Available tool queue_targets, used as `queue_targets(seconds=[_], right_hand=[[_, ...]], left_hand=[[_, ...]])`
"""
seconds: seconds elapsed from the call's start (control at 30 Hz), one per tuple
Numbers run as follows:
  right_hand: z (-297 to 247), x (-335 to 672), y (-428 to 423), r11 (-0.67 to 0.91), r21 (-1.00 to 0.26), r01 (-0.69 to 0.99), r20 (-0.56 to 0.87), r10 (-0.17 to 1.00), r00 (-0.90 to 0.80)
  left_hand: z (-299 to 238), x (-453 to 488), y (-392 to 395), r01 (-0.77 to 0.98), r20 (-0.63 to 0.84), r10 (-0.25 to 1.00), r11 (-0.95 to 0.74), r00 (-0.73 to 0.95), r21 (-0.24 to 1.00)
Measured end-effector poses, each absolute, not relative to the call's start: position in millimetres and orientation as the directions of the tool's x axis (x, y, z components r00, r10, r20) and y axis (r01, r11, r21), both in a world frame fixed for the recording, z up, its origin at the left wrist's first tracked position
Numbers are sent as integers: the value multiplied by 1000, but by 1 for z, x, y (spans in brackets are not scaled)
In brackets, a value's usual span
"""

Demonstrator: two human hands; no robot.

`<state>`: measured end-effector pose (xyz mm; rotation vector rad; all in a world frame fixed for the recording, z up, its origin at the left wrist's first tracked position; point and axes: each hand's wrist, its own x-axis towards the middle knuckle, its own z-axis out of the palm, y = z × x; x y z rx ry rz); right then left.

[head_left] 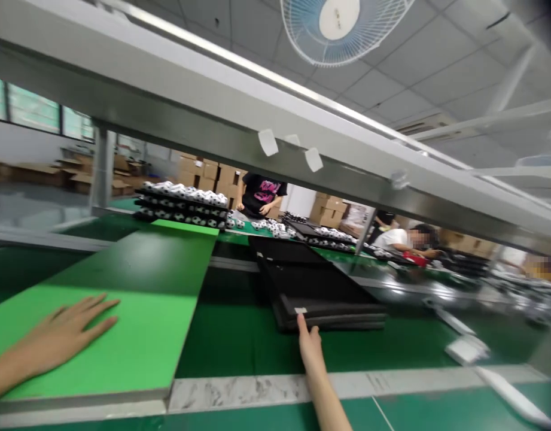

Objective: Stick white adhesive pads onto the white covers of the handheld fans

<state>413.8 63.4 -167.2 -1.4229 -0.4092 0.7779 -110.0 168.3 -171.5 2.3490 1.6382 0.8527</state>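
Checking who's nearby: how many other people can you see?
3: one in a black T-shirt beyond the ball trays, one in a white shirt at right, one in dark clothes behind. More may be hidden.

Nothing legible here. Co-worker's blk T-shirt (262,193) has a pink graphic print, maybe lettering, too blurred to read. White paper tags (268,142) on the metal beam (212,96) show no readable text; same for the small white label (301,310) on the blk sheet stack (322,299).

Left hand (62,335) rests on a green board (122,281), right hand (310,350) touches stacked black panels (320,287).
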Motion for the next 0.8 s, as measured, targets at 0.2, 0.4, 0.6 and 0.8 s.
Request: queue_targets(seconds=[0.2, 0.4, 0.6, 0.8], right_hand=[[-154, 404, 52, 121, -863, -490, -268, 713, 648], [-136, 408, 78, 17, -785, -620, -406, 742, 534], [-133, 389, 119, -28, -862, -507, -381, 696, 609], [-142, 392, 111, -200, -954, -225, -296, 760, 578]], left_hand=[[-172, -110, 173, 927, 232, 959, -229, 162, 298], [-166, -105, 172, 952, 129, 980, -180, 152, 246], [-150, -95, 159, 973, 85, 988, -140, 127, 183], [-137, -89, 146, 985, 57, 991, -124, 118, 120]])
